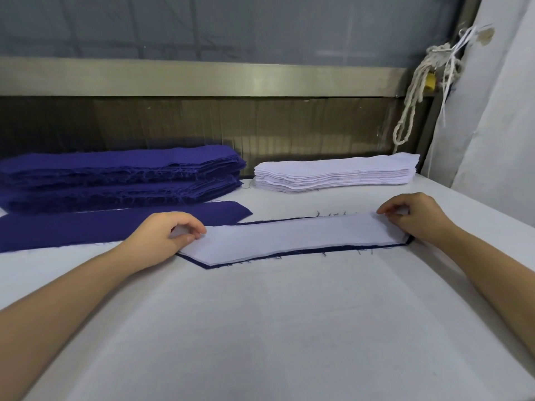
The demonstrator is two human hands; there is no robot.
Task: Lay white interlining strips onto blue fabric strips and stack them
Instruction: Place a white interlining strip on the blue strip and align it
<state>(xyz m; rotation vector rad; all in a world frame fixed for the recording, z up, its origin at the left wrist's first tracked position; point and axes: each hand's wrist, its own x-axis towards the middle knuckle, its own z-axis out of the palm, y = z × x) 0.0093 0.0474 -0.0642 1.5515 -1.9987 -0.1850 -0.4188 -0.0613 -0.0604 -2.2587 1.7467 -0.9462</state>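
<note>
The person's left hand had its fingers curled, thumb and fingertips pinching the left end of a long white interlining strip with slanted ends. The right hand pinched the right end the same way, fingers bent down onto the cloth; taking both ends at once looked to me like the way to keep so limp a piece taut while squaring it up. It lay flat on a dark blue fabric strip of the same shape, of which only a thin frayed border showed along the near and far edges, so the match seemed close. The pair sat mid-way across the pale grey table. Just to the left lay a single blue strip, likely the next one, within easy reach. Behind it rose a tall stack of blue fabric strips, and to its right, apart from it, a lower stack of white interlining pieces, both supplies kept at the back, I supposed, to leave the working space free
</note>
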